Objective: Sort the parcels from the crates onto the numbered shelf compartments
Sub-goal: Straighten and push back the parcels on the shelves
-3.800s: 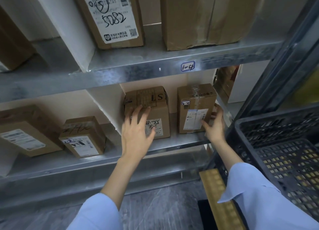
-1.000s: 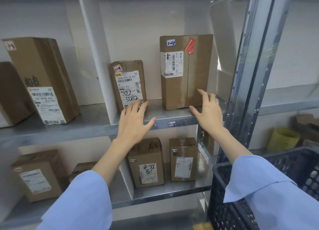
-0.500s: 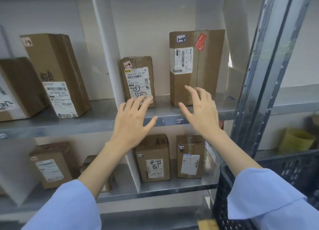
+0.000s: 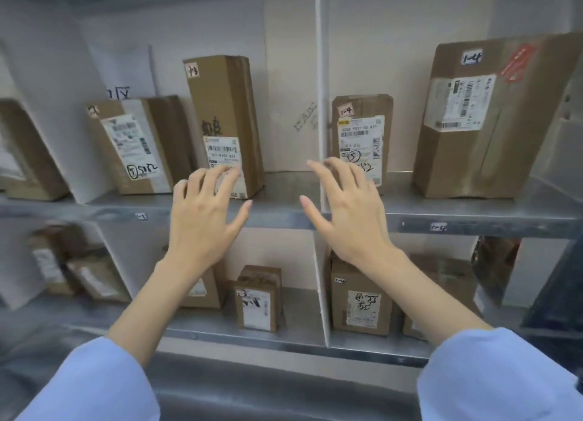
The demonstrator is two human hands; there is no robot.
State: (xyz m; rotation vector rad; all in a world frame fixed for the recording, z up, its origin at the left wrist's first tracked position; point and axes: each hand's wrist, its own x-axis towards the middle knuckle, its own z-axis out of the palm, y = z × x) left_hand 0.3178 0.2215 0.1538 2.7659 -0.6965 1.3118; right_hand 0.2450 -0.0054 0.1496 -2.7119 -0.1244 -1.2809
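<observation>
Both hands are raised in front of a metal shelf (image 4: 284,212), fingers spread, holding nothing. My left hand (image 4: 205,218) hovers before a tall brown parcel (image 4: 224,105) marked 1-3. My right hand (image 4: 347,215) is in front of the white divider (image 4: 318,73), its fingers overlapping a small parcel (image 4: 362,127) tagged 1-4. A larger parcel (image 4: 492,114) tagged 1-4 with a red sticker stands further right. Another labelled parcel (image 4: 138,143) stands left of the tall one. Edge tags read 1-3 (image 4: 141,216) and 1-4 (image 4: 438,227).
The lower shelf (image 4: 284,335) holds several small brown parcels, among them one (image 4: 258,297) left of the lower divider and one (image 4: 359,300) right of it. More blurred boxes (image 4: 28,155) sit at the far left. A dark crate edge (image 4: 555,294) shows at the right.
The view has swung left along the shelf, so the 1-3 compartment now sits in the centre. Both hands moved left with it, staying open and empty.
</observation>
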